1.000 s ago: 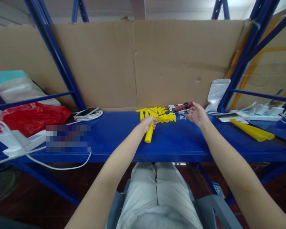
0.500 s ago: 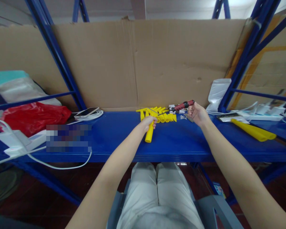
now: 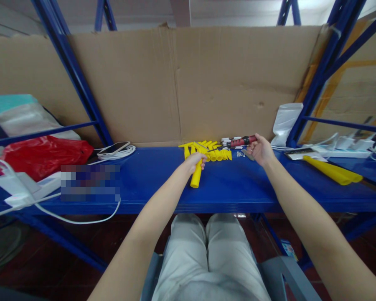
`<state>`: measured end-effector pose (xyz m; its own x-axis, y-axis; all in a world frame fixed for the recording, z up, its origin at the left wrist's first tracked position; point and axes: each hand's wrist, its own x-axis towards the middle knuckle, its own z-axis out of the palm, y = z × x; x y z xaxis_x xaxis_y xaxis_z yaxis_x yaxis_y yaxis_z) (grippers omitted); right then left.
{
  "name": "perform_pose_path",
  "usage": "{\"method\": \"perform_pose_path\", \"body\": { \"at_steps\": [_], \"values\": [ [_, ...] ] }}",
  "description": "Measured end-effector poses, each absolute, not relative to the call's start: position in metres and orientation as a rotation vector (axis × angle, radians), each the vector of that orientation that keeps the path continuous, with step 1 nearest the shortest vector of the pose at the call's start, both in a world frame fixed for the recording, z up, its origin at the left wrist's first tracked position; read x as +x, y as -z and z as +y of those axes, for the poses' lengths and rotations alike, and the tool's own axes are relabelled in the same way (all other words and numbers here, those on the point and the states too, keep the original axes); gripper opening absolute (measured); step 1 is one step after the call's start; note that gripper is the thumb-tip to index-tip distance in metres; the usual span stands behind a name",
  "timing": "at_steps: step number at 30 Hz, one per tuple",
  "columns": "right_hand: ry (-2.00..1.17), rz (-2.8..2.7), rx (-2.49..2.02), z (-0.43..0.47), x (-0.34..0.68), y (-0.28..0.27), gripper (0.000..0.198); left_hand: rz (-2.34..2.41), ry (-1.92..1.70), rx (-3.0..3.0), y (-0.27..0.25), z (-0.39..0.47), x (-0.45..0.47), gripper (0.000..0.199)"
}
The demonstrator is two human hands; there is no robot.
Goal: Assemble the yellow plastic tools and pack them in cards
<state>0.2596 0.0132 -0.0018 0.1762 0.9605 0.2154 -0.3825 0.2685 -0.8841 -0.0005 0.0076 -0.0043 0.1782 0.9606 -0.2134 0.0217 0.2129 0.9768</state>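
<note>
My left hand (image 3: 194, 161) is closed around a yellow tube-like handle (image 3: 195, 179), whose round end points toward me. In my right hand (image 3: 260, 149) is a red and black screwdriver (image 3: 242, 141), pinched at the end of its grip. Its thin shaft runs left toward the top of the piece in my left hand; the exact tip contact is too small to make out. Several yellow pieces (image 3: 218, 155) lie in a row just behind and right of my left hand. Small pale bits, perhaps screws (image 3: 240, 154), lie below the screwdriver.
A cardboard sheet (image 3: 128, 83) stands behind the blue shelf (image 3: 144, 179). To the left are a red bag (image 3: 47, 154), a phone (image 3: 116, 147) and white cables. Yellow tubes (image 3: 334, 170), a power strip (image 3: 344, 151) and a white pouch (image 3: 286, 124) are on the right.
The screwdriver's grip has dropped slightly and lies a little flatter, with my right fingers shifted at its end. My left hand and the yellow handle stay in place.
</note>
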Motion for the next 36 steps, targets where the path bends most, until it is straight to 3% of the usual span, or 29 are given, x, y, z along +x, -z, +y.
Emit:
{"method": "perform_pose_path", "body": {
  "at_steps": [12, 27, 36],
  "values": [
    [-1.071, -1.003, -0.747, 0.0071, 0.2552, -0.0021, 0.032, 1.171, -0.926, 1.124, 0.004, 0.007, -0.0003, 0.019],
    [-1.102, -0.88, -0.772, 0.0106, 0.2558, -0.0011, 0.046, 1.176, -0.912, 1.122, 0.0035, 0.0067, -0.0002, 0.022],
    [-1.09, -0.983, -0.792, 0.0077, 0.2561, 0.0001, 0.038, 1.197, -0.92, 1.112, 0.002, 0.0058, -0.0006, 0.021]
  ]
}}
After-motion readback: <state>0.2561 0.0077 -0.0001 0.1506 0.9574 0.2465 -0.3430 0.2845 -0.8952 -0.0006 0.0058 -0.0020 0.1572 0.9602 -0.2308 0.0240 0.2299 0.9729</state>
